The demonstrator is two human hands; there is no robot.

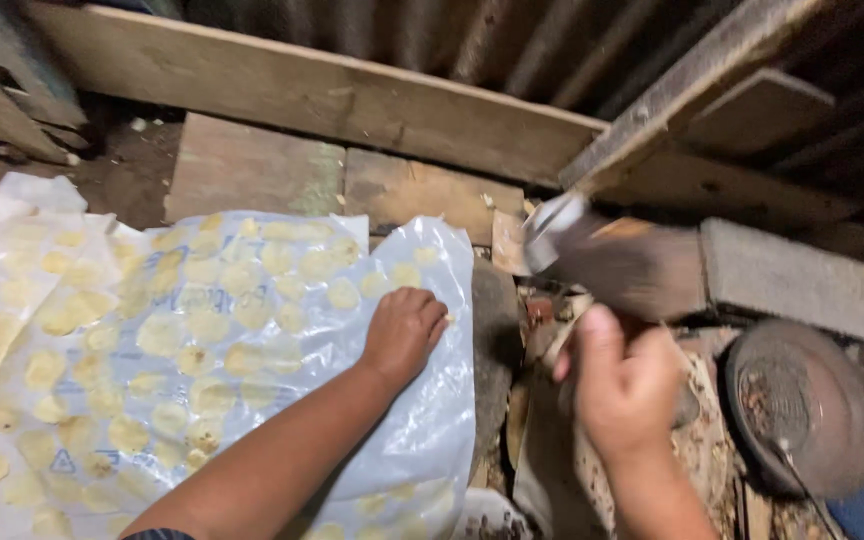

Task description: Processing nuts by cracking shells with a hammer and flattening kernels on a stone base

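The left hand [404,333] lies knuckles-up, fingers curled on a pale round slice [440,318] at the clear plastic sheet's [432,420] right edge, apparently setting it among the spread slices, while the right hand [624,385], beside that sheet, clenches a blurred dark tool [617,262].

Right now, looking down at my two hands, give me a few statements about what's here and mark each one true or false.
1. The left hand rests on a clear plastic sheet. True.
2. The sheet carries rows of pale yellow round slices. True.
3. The right hand lies flat on the plastic sheet. False: it is raised beside the sheet, holding a blurred dark tool with a pale end.
4. The slices are piled in a metal bowl. False: they lie spread apart, one layer deep.
5. Wooden planks run behind the sheet. True.
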